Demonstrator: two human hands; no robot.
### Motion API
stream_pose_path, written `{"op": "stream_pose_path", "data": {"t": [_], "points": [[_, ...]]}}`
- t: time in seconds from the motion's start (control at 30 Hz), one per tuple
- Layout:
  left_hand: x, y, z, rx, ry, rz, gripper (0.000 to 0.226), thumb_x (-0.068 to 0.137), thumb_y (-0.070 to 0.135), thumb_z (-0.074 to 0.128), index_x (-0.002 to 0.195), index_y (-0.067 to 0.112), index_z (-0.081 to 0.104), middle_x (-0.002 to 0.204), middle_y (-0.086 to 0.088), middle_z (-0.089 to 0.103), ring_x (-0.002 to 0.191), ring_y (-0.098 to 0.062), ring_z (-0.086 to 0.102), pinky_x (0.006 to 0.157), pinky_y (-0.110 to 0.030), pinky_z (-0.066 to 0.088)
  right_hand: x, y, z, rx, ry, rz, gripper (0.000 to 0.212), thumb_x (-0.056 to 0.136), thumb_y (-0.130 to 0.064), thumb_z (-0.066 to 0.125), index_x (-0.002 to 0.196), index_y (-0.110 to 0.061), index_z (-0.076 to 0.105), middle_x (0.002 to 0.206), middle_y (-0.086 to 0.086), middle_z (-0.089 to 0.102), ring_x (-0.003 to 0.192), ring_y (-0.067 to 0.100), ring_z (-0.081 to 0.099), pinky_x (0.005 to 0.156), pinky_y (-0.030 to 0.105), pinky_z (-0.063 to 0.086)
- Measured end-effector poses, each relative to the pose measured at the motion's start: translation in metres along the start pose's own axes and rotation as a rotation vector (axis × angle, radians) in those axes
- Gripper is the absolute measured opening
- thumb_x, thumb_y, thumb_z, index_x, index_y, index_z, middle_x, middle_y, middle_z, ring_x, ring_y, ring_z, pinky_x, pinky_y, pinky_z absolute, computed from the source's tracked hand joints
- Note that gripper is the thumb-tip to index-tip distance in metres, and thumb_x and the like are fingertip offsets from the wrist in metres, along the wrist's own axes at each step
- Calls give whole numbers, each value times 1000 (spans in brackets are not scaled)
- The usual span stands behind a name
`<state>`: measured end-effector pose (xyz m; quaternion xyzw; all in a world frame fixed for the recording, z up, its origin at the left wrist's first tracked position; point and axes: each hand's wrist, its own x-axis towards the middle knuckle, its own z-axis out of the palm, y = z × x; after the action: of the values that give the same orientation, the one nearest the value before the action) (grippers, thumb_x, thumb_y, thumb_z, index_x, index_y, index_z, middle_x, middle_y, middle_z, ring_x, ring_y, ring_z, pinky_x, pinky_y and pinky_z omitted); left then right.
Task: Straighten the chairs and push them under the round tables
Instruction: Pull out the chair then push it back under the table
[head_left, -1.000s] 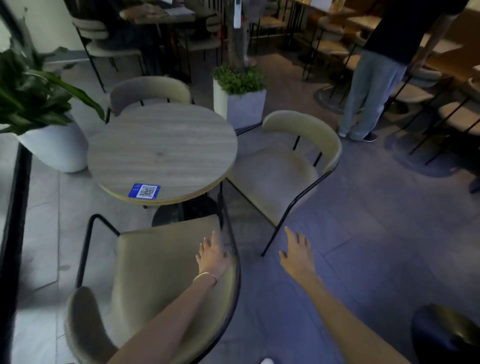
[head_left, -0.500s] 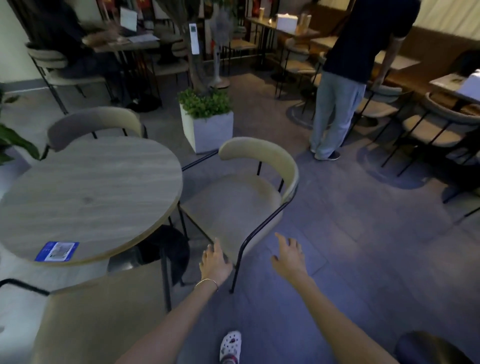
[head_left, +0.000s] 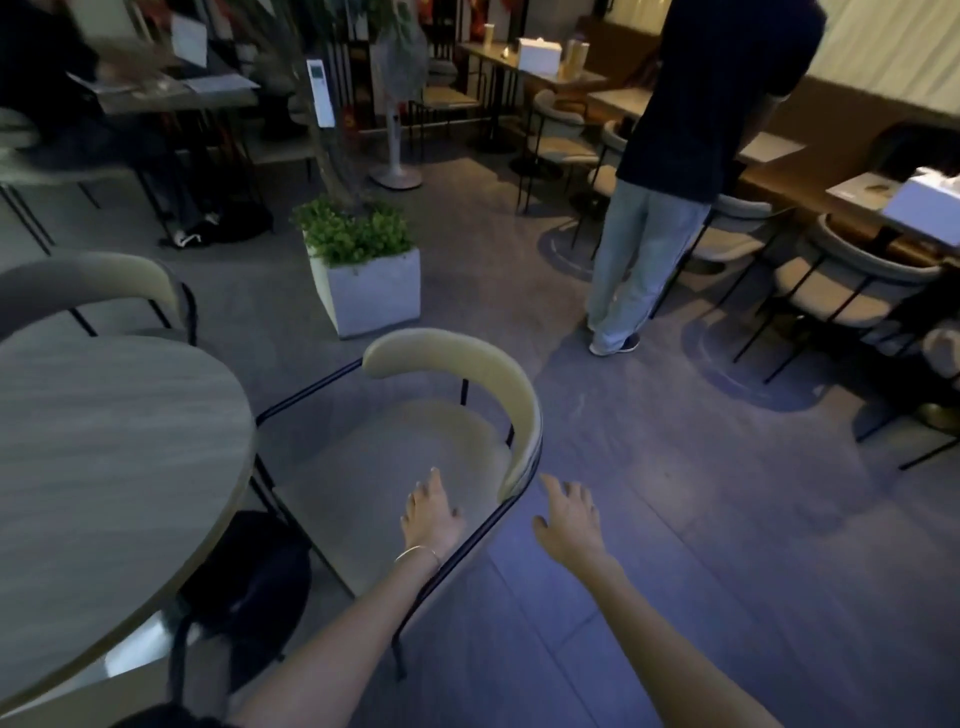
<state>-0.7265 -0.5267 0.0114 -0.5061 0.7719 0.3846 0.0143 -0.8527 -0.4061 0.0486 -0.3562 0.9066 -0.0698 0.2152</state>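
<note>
A round wooden table (head_left: 104, 457) fills the left side. A beige chair (head_left: 457, 395) with a curved backrest and black metal frame stands to its right, angled away from the table. My left hand (head_left: 434, 514) reaches over the chair's near frame rail above the seat, fingers spread, holding nothing. My right hand (head_left: 569, 519) hovers open just right of the backrest's near end, not touching it. A second beige chair (head_left: 98, 286) sits at the table's far side.
A square white planter (head_left: 371, 286) with green shrubs stands beyond the chair. A person in light trousers (head_left: 644, 249) stands to the right near more tables and chairs (head_left: 852, 291). A dark bag (head_left: 249, 577) lies under the table. Open grey floor lies to the right.
My view has swung right from the near chair to the angled chair. Both hands have come forward to its backrest end and frame.
</note>
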Motion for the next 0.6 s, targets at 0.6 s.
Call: {"op": "stream_pose_path", "data": {"t": [0.6], "points": [[156, 120, 57, -244, 171, -425, 73, 94, 22, 49, 152, 13, 4, 156, -16, 23, 143, -36, 22, 116, -51, 25, 274, 39, -81, -278, -210, -472, 56, 92, -24, 47, 144, -18, 27, 142, 18, 37, 135, 36, 28, 107, 46, 33]]}}
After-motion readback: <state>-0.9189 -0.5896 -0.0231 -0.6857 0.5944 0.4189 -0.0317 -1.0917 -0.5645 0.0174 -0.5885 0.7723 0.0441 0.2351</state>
